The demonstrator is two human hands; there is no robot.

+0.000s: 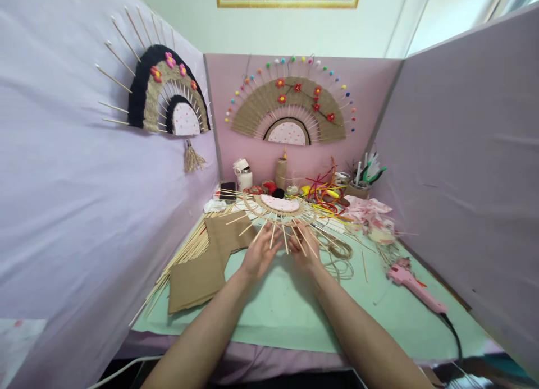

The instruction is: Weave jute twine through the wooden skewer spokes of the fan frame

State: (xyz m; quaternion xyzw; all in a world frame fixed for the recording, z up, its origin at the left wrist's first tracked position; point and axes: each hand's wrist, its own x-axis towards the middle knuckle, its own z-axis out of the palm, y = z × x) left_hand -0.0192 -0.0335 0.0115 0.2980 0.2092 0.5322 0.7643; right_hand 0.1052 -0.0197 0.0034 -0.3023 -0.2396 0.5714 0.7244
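A half-round fan frame (252,209) of thin wooden sticks, woven with jute twine, lies in front of me with its sticks fanned toward me. Its half-round centre (280,202) is covered in white cloth with pink dots. My left hand (261,254) is at the near stick ends, fingers stretched apart behind the sticks. Beside it, my right hand (304,247) has its fingers curled among the sticks, closed on what looks like the twine; sticks partly cover the fingertips. Loose jute twine (340,250) lies coiled just right of that hand.
Cut cardboard (197,285) and a bundle of sticks (181,251) lie at left. A pink glue gun (416,288) with a cord lies at right. Coloured pipe cleaners (326,190), a white bottle (243,174) and a tool pot (357,190) stand behind. Finished fans (248,111) hang on the partitions.
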